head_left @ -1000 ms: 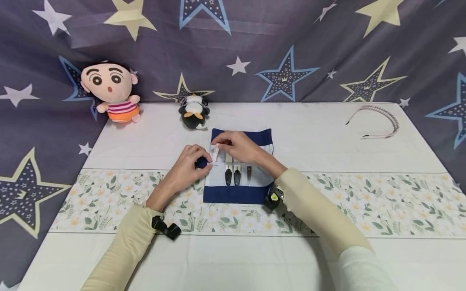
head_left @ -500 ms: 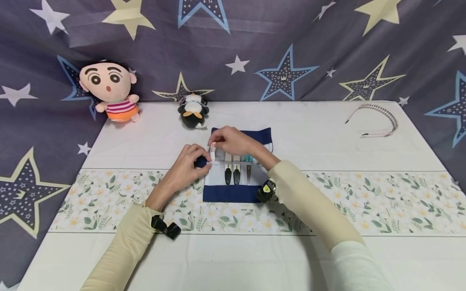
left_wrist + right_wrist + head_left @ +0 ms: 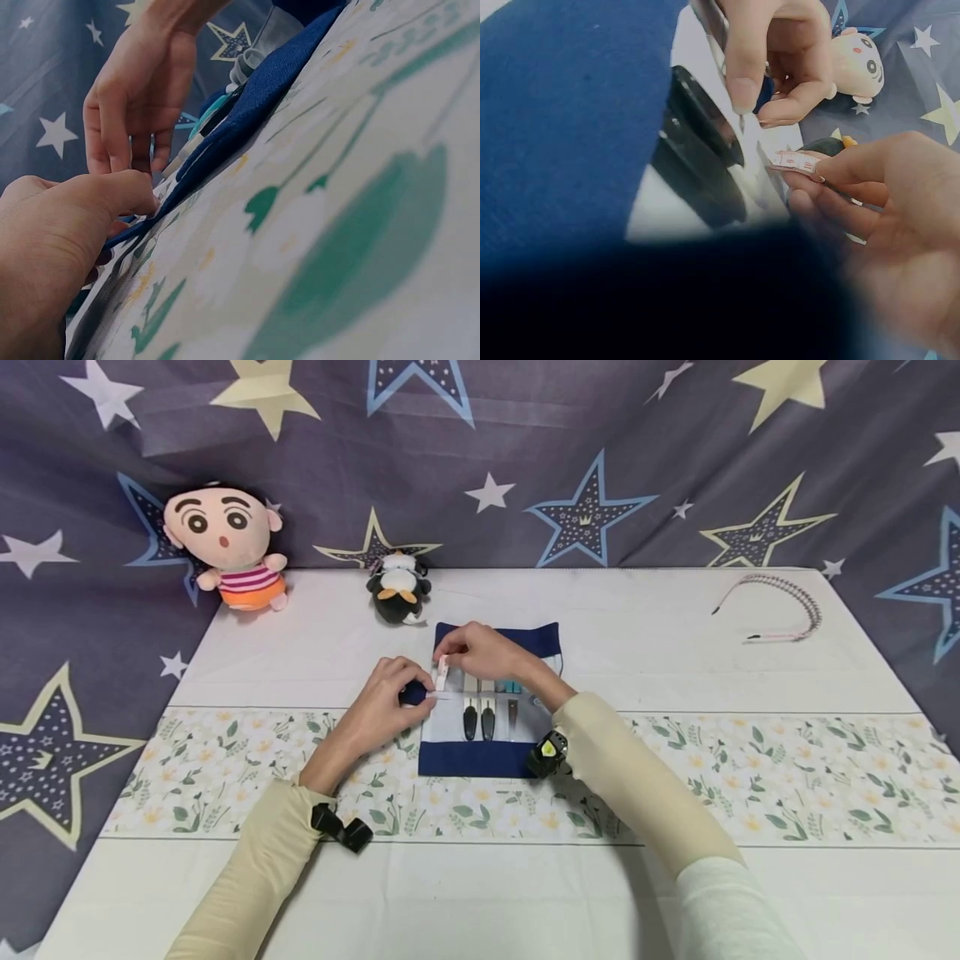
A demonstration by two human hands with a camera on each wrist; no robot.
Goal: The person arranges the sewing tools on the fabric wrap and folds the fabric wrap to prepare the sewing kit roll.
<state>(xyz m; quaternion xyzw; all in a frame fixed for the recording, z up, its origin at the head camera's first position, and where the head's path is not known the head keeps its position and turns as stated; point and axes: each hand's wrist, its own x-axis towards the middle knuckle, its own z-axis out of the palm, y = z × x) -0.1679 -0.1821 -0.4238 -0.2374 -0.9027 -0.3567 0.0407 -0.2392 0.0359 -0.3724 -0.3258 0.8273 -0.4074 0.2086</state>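
Note:
A navy and white fabric organizer [image 3: 472, 760] lies spread on the table. My right hand [image 3: 487, 652] pinches a small folded measuring tape [image 3: 793, 161], white with red numbers, over the organizer's left side. At that side's edge, my left hand [image 3: 390, 700] pinches the cloth between thumb and index finger, with navy fabric [image 3: 413, 693] showing in the crook of the fingers. Two black-ended tools [image 3: 470, 722] stick out of the organizer's middle band, beside a slim brownish tool [image 3: 513, 718]. Teal pieces [image 3: 513, 687] show just under the right wrist.
A penguin plush [image 3: 399, 589] sits behind the organizer, and a larger doll plush [image 3: 240, 552] leans at the back left. A headband [image 3: 802, 602] lies at the far right. Beneath the organizer runs a floral strip [image 3: 750, 777]. Star-patterned cloth [image 3: 480, 460] hangs behind.
The right hand, with the measuring tape, shifted left and slightly away from me, then moved slightly back right, uncovering the teal pieces. The left hand has kept its place at the edge.

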